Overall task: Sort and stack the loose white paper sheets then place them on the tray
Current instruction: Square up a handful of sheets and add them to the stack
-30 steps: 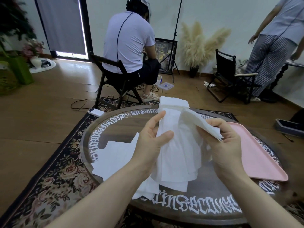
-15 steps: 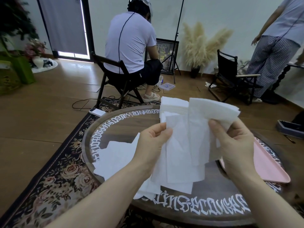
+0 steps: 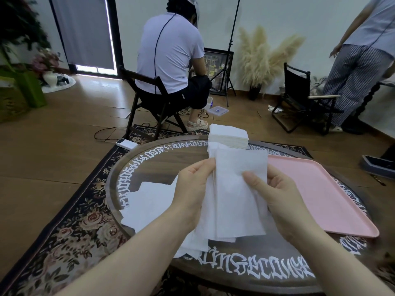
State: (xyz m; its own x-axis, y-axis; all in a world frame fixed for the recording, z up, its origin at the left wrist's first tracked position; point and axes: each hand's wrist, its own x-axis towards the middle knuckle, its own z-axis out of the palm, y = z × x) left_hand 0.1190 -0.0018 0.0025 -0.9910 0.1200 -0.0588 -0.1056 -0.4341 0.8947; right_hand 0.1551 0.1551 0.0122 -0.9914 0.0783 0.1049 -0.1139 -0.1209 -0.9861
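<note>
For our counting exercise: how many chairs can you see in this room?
2. A dark wooden chair stands beyond the table, with a person sitting on it. A black chair stands empty at the right, near the standing person. Others may be out of view.

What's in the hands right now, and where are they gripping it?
Both hands hold a bunch of white paper sheets upright: left hand pinches its left edge, right hand grips the right edge, thumb on the front.

Round dark table (image 3: 162,159) with white lettering around its rim. On it: pink tray (image 3: 316,189), loose white paper sheets (image 3: 149,201).
</note>
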